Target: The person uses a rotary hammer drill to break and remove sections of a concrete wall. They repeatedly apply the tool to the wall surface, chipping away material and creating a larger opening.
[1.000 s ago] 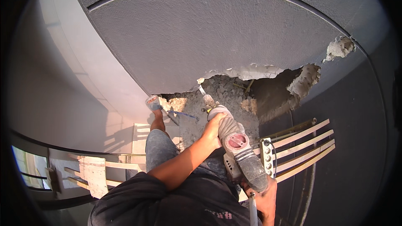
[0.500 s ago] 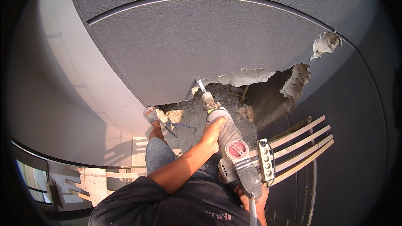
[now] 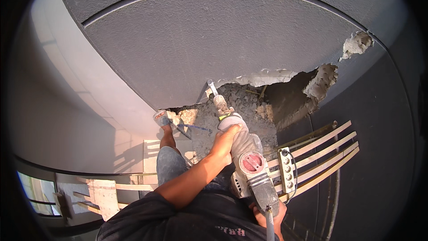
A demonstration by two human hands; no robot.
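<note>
Both my hands are on a dusty grey demolition hammer (image 3: 252, 158) with a red round dial on its body. My left hand (image 3: 227, 140) wraps round its front, just behind the green-marked collar. At the rear, my right hand (image 3: 272, 218) grips the handle, partly hidden by the body and the grey cable. The chisel bit (image 3: 212, 87) points away from me, its tip at the broken lower edge of the dark grey wall panel (image 3: 205, 40). Whether the tip presses in, I cannot tell. Below that edge, a ragged opening shows rubble (image 3: 243, 100).
A white power strip (image 3: 286, 169) lies on wooden slats (image 3: 325, 151) at the right. More broken patches (image 3: 356, 44) mark the wall at upper right. My sandalled foot (image 3: 161, 118) stands left, near a thin blue object (image 3: 195, 127). A wooden board (image 3: 103, 196) is at lower left.
My view has shifted slightly, so the wall groove sits higher and the patches farther right. Both hands keep their grip, and the chisel tip stays at the broken edge.
</note>
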